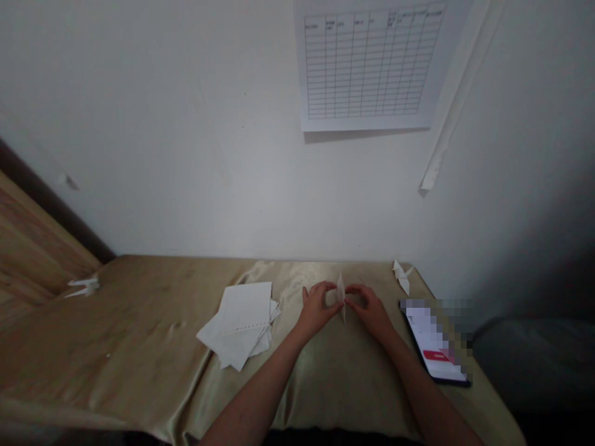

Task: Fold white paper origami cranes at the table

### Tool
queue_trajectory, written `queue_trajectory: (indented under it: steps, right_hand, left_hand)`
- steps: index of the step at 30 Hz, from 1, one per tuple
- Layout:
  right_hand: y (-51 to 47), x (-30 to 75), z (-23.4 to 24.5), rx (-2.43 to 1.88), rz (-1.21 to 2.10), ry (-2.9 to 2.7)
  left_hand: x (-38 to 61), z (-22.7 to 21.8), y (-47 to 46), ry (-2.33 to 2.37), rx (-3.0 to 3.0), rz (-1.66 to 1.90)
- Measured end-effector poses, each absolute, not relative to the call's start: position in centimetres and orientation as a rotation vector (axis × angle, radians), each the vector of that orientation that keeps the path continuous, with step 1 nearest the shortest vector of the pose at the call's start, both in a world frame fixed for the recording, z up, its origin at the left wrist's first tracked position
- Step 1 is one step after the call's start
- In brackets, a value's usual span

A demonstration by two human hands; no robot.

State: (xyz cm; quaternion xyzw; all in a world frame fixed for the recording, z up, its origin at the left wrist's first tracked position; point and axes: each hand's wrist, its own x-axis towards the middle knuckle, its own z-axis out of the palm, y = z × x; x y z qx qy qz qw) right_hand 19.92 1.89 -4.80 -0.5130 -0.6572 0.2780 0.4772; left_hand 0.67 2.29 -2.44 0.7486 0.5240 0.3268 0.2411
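Observation:
Between my two hands stands a small piece of folded paper (pixel 341 289), pale and pointed at its top and bottom, seen nearly edge-on. My left hand (pixel 320 303) pinches it from the left with thumb and fingers. From the other side, my right hand (pixel 368 303) grips it the same way, fingertips close to those of the left. Parts of the folded paper are hidden by the fingers. To the left of my left hand lies a loose stack of white paper sheets (pixel 246 310), fanned at different angles.
A gold satin cloth (pixel 153 322) covers the table. On the right rest a phone (pixel 425 337) with a lit screen and a folded white paper bird (pixel 402 277). Another folded white paper piece (pixel 84 286) lies far left. Behind, a printed chart (pixel 367 68) hangs on the wall.

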Motion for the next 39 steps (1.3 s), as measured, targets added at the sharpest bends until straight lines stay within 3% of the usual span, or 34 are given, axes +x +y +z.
queue_trajectory:
  steps: [39]
  right_hand:
    - [1.5,21.1,-4.5,-1.247,0.643,-1.862]
  left_hand:
    - [-2.4,-1.9,3.1,1.184,2.168,0.64]
